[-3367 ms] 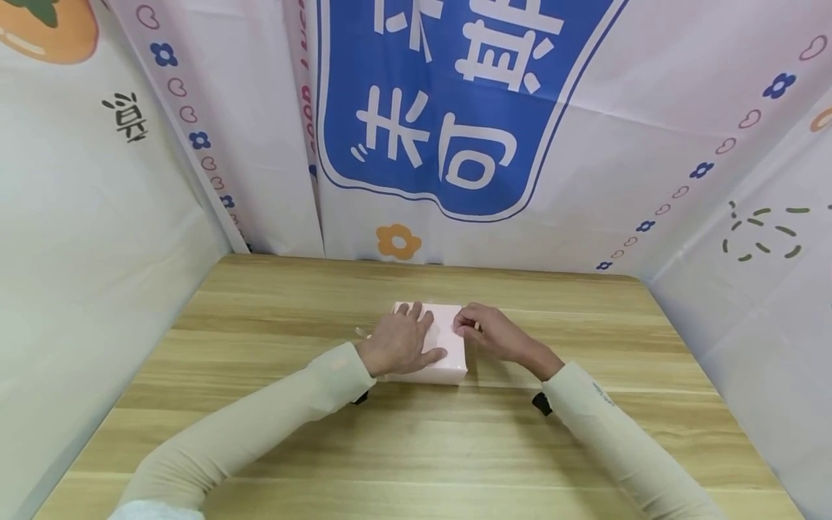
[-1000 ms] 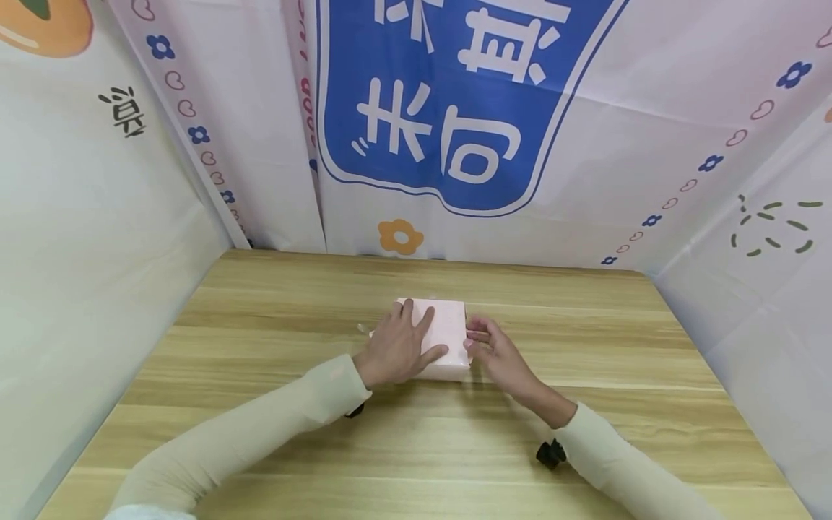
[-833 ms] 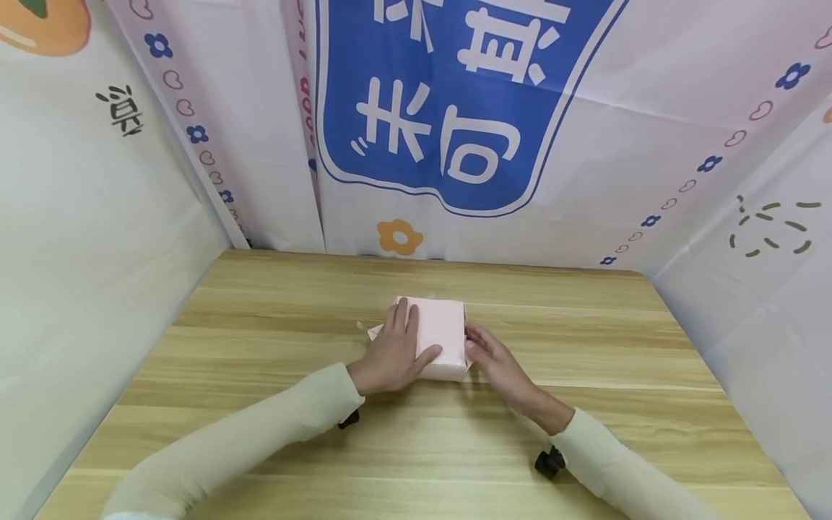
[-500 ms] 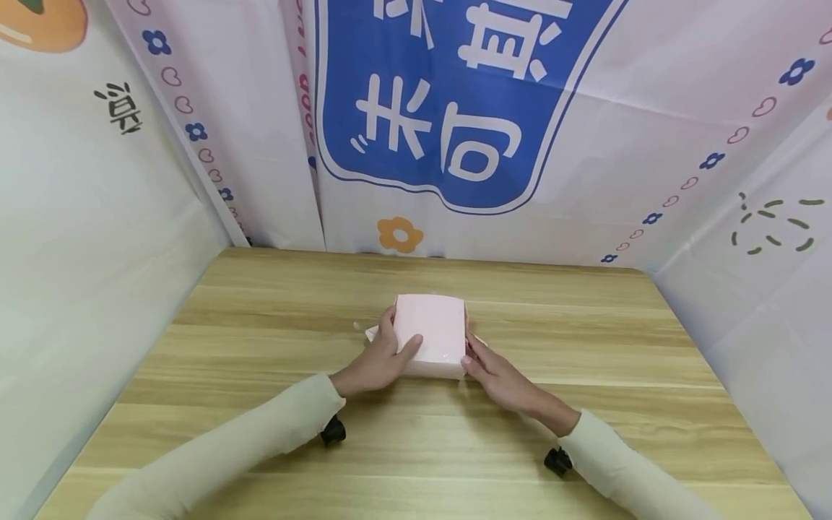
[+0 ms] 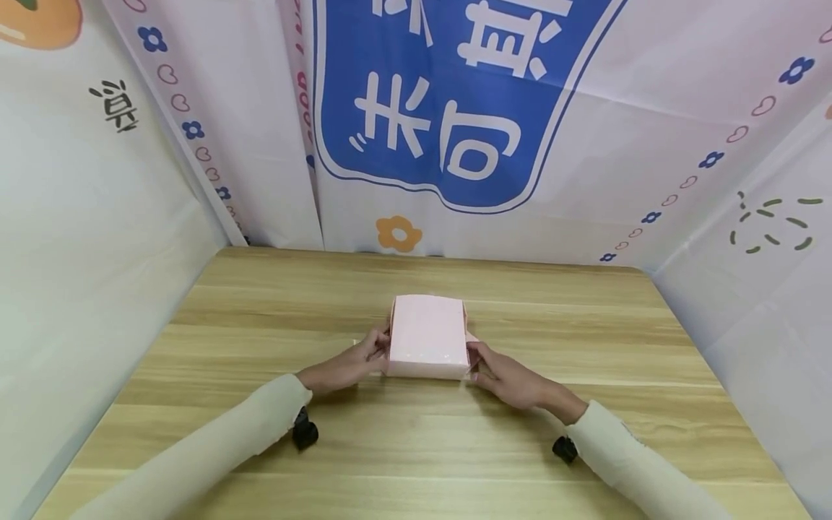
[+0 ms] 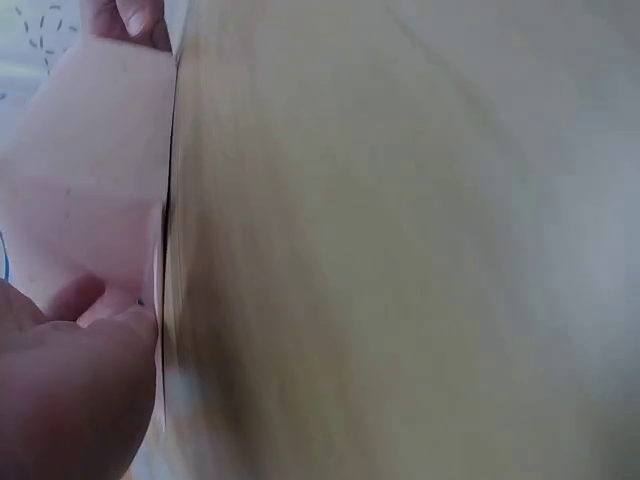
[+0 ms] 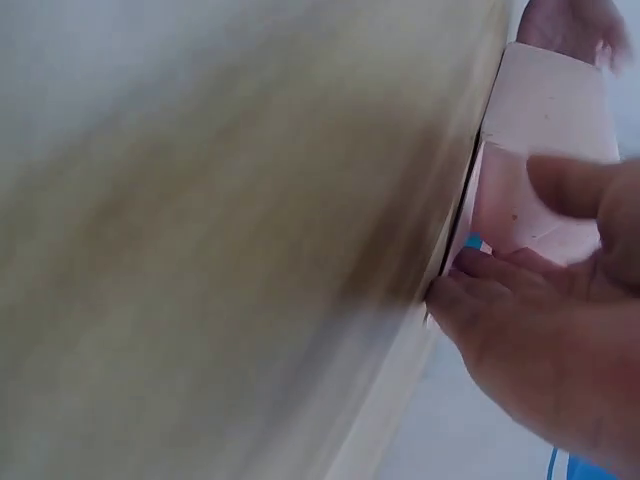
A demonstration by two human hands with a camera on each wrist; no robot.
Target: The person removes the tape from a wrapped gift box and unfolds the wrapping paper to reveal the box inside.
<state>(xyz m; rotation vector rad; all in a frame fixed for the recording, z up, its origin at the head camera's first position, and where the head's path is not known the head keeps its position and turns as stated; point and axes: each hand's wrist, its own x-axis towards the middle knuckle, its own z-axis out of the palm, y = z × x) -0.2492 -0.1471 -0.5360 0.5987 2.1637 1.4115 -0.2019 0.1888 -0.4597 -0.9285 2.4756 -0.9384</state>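
Note:
A small pale pink cardboard box (image 5: 429, 328) lies on the wooden table, with loose flaps at its left and right ends. At the left end, my left hand (image 5: 351, 363) has its fingers bent at the side flap. The left wrist view shows the thumb and fingertips close together beside this pink flap (image 6: 159, 250); what lies between them is partly hidden. My right hand (image 5: 510, 375) touches the right end. In the right wrist view, its extended fingers rest against the flap there, with the thumb held apart. A bit of blue (image 7: 473, 241) shows near those fingertips.
The wooden table (image 5: 416, 448) spreads around the box on all sides. White printed cloth walls (image 5: 260, 130) stand at the back and both sides. A black wrist camera (image 5: 304, 432) hangs under the left wrist, and another black camera (image 5: 565, 449) under the right.
My left hand has slid off the box's top to its left end. My right hand has moved from the top's right edge down to the right end. The box's far edge now bows up slightly.

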